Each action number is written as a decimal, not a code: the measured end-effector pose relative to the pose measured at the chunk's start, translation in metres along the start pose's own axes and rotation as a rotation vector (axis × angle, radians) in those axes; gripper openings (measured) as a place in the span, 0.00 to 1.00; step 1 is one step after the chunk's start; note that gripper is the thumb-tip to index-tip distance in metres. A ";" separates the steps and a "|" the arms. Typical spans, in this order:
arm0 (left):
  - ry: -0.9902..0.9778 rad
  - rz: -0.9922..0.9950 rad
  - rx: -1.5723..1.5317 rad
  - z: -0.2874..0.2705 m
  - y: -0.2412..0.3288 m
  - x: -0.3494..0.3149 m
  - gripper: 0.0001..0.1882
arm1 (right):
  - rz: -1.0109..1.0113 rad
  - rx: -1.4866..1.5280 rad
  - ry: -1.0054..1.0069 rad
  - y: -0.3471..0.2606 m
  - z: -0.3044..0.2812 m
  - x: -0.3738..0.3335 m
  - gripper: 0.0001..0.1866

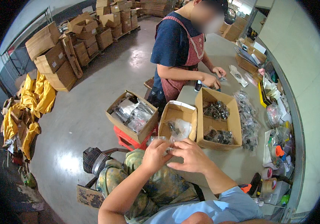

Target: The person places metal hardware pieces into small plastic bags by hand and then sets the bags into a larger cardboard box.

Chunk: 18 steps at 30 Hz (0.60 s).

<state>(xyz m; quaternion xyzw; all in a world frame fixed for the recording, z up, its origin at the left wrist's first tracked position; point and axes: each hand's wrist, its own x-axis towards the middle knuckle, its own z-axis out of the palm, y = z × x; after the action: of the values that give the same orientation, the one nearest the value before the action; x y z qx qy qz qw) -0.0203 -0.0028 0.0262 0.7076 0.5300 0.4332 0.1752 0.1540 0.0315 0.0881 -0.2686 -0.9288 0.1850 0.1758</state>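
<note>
My left hand (pixel 155 155) and my right hand (pixel 190 156) meet over the near edge of the table, fingers curled toward each other. Between their fingertips is a small clear plastic bag (pixel 170 146), mostly covered by the fingers. Just beyond them stands a shallow open carton (pixel 162 128) with clear bags and dark small parts inside. To its right, a larger cardboard box (pixel 219 145) holds two heaps of bagged black parts (pixel 216 110). On the left, another open box (pixel 130 128) full of clear packets rests on a red stool (pixel 124 140).
A co-worker in a checked apron (pixel 195 52) handles a small item across the table. Bagged parts (pixel 246 119) lie along the table's right side, near tape rolls (pixel 269 185). Stacked cartons (pixel 81 41) and yellow sacks (pixel 36 97) stand on the floor at left.
</note>
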 end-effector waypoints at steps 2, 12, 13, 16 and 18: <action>0.022 0.075 0.141 -0.005 0.013 0.007 0.28 | 0.020 -0.015 -0.048 0.001 -0.001 -0.006 0.25; -0.169 -0.203 -0.164 0.013 0.000 0.003 0.24 | 0.591 0.544 0.211 0.149 -0.020 -0.016 0.09; -0.161 -0.232 -0.154 0.013 0.001 0.003 0.26 | 0.724 0.447 0.204 0.179 -0.021 -0.015 0.09; -0.146 -0.231 -0.195 0.020 -0.002 0.008 0.29 | 0.870 -0.343 -0.235 0.270 0.006 -0.049 0.13; -0.164 -0.245 -0.193 0.021 -0.001 0.011 0.28 | 0.895 -0.383 -0.403 0.300 0.026 -0.075 0.16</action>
<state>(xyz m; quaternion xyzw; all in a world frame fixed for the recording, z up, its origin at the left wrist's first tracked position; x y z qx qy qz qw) -0.0034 0.0126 0.0181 0.6507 0.5522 0.3983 0.3362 0.3332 0.2191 -0.0831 -0.6253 -0.7559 0.1168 -0.1548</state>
